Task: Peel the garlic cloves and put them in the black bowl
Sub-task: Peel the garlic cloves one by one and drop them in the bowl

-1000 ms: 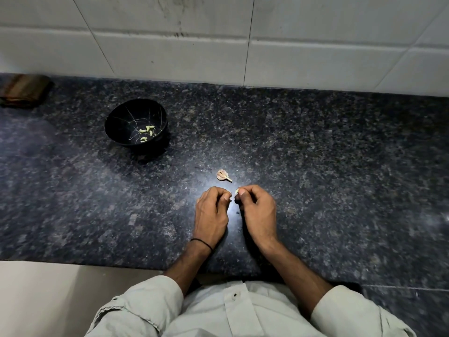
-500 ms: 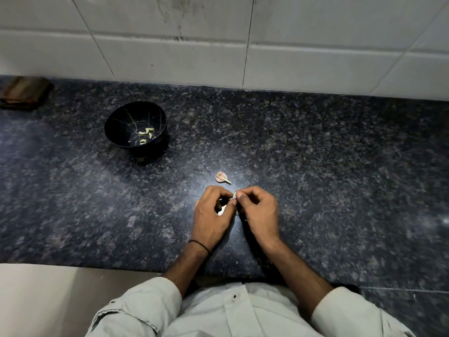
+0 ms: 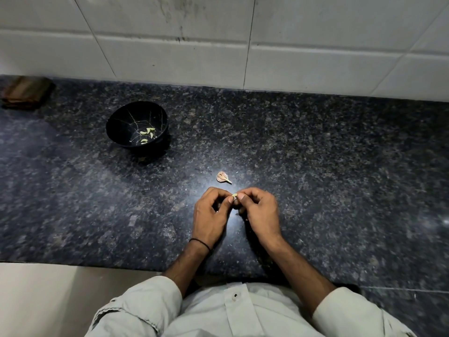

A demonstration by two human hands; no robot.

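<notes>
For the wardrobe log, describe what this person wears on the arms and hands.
Pale, off-white shirt sleeves, the left sleeve and the right sleeve, are rolled up to about the elbows, leaving the forearms bare. A thin black band circles the left wrist. No gloves are worn.

- Dark speckled granite countertop (image 3: 340, 166) fills most of the view; a glossy patch of reflected light sits near its middle.
- A thin pale seam (image 3: 401, 290) crosses the counter at lower right.
- White tiled wall (image 3: 170, 57) rises behind the counter, with dark grout lines and grey smudges (image 3: 170, 10) near the top.
- A brown, wood-like block (image 3: 26, 93) lies at the far left rear of the counter, close to the wall; blurred, kind unclear.
- A pale beige surface (image 3: 48, 300) shows below the counter's front edge, lower left.
</notes>
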